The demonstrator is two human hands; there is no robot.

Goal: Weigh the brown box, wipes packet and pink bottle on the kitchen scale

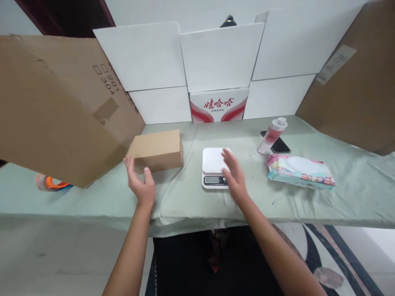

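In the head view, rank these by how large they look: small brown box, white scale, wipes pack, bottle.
1. wipes pack
2. small brown box, close to the pack in apparent size, so this order is unsure
3. white scale
4. bottle

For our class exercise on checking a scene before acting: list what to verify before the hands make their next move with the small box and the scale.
1. Left hand open, free: ok.
2. Right hand holds nothing: ok.
3. Small cardboard box flat on the table, within reach: ok.
4. Scale platform bare: ok, though the right hand hovers over its edge.
5. Scale display reading: cannot tell.
6. Bottle and wipes pack apart from the scale: ok.
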